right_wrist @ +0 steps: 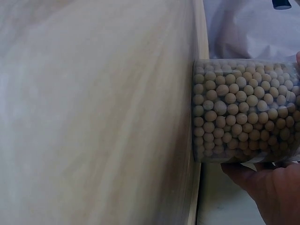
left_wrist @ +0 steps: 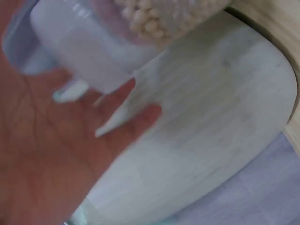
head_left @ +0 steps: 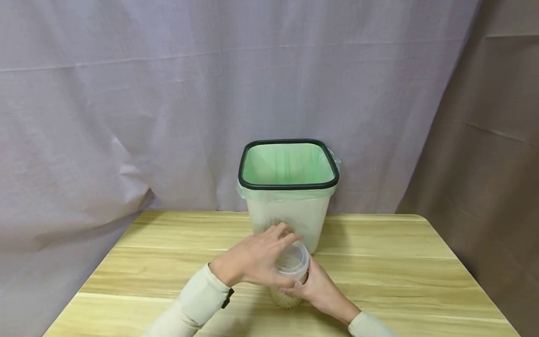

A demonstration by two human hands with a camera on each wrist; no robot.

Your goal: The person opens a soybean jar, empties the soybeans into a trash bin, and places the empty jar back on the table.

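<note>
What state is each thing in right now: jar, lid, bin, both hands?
Jar: upright on the table, full of small beige balls.
Lid: on the jar.
Bin: open, green liner fitted; nothing seen inside.
Left hand: fingers over the lid.
Right hand: gripping the jar's side.

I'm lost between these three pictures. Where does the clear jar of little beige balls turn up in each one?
Head view: the jar stands low in the middle on the table, between both hands, before the bin.
Left wrist view: the jar is at the top edge, its lid by the left hand.
Right wrist view: the jar is at the right, above the right hand.
Shared landmark: the beige balls.
</note>
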